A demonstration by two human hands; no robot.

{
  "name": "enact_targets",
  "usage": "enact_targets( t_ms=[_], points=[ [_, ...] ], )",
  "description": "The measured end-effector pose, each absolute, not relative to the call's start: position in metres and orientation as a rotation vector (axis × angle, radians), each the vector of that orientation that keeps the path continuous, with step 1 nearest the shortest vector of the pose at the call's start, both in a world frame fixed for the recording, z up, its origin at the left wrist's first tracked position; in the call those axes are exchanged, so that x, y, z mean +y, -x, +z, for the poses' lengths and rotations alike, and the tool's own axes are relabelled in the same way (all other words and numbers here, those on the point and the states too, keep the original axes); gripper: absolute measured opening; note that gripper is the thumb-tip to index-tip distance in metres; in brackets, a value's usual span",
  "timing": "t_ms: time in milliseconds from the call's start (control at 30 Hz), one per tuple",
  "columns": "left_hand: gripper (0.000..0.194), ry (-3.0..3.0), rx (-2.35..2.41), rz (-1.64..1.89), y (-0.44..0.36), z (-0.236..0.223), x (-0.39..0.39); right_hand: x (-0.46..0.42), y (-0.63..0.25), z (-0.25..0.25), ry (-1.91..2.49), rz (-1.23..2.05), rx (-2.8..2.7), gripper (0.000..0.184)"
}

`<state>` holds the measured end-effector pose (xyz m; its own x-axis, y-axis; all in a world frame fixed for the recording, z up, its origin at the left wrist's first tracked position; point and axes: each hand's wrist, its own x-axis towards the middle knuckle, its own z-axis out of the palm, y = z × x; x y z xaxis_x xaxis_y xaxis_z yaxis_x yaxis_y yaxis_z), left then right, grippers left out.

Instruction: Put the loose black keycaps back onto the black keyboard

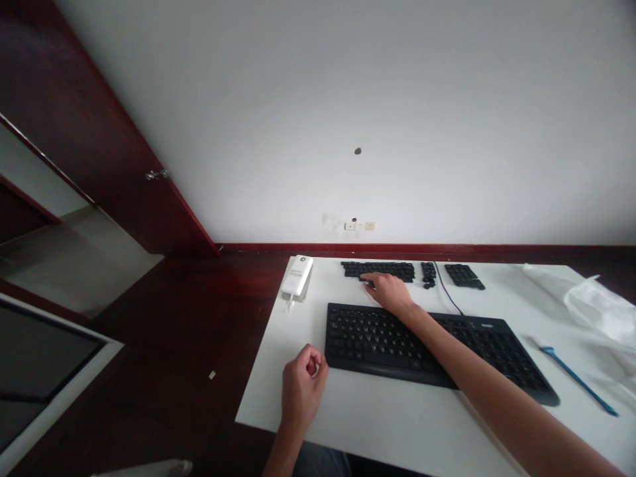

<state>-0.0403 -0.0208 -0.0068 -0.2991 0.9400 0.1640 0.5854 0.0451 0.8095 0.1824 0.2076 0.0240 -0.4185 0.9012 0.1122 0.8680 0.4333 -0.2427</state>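
Observation:
A black keyboard (437,348) lies across the white table (397,424). Beyond it, loose black keycaps are laid out in rows (392,269), with a small cluster (428,274) and a number-pad block (464,275) to the right. My right hand (390,291) reaches over the keyboard and rests on the near edge of the keycap rows, fingers bent down onto them. My left hand (302,386) hovers at the table's left part, just left of the keyboard, curled into a loose fist; what it holds, if anything, I cannot make out.
A white device (297,275) with a cord lies at the table's far left corner. A blue tool (576,379) and crumpled clear plastic (596,305) lie at the right. A black cable (447,291) runs from the keyboard. Dark wood floor and cabinet on the left; white wall behind.

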Motion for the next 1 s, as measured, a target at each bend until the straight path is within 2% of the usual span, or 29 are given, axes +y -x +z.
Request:
enact_targets(
  t_ms=[467,767,1000],
  points=[
    [0.028,-1.517,1.889,1.165,0.041,-0.008,-0.022,0.195,-0.190,0.032,1.450,0.298,-2.509,0.027],
    [0.025,-1.415,1.766,1.293,0.041,-0.001,-0.023,0.195,-0.199,0.042,1.427,0.328,-2.562,0.039],
    [0.030,-1.472,1.829,1.191,0.043,-0.005,-0.025,0.201,-0.195,0.038,1.403,0.381,-2.500,0.022]
  ],
)
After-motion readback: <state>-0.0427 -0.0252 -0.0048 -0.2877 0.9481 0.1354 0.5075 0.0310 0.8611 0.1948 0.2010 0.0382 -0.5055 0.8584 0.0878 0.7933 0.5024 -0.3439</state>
